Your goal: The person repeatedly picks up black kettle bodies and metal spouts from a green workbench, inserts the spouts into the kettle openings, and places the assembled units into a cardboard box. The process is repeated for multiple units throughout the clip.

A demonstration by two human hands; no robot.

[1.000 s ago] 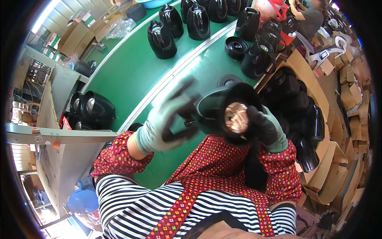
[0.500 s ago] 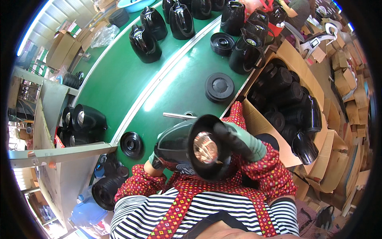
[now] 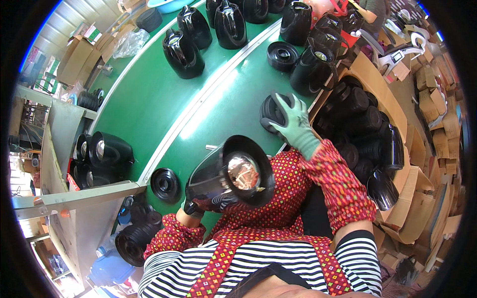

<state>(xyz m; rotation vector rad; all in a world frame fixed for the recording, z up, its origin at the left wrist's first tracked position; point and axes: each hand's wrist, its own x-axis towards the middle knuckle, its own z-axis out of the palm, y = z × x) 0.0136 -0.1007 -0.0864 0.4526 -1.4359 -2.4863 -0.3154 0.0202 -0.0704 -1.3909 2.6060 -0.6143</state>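
A glossy black jug body (image 3: 206, 175) lies tilted in front of my chest, its wide open end facing me and a shiny silvery liner showing inside. My left hand (image 3: 193, 207) holds it from the left; most of that hand is hidden behind the jug. My right hand (image 3: 294, 121), in a pale green glove, reaches forward over the bench and grips a thick black round plastic part (image 3: 270, 113), fingers over its top and thumb at the near side. This part is tipped up on the green surface. A single black round disc (image 3: 165, 185) lies left of the jug.
Several black jugs (image 3: 231, 26) stand at the far end of the green bench (image 3: 124, 111), which a white rail divides. Another black round part (image 3: 282, 54) lies beside them. To the right, a cardboard box (image 3: 402, 119) holds many black parts. More jug bodies (image 3: 112, 148) lie at left.
My right hand has left the jug's open end and moved forward to the black round part, which is now gripped and tilted. The jug has shifted slightly left in my left hand.
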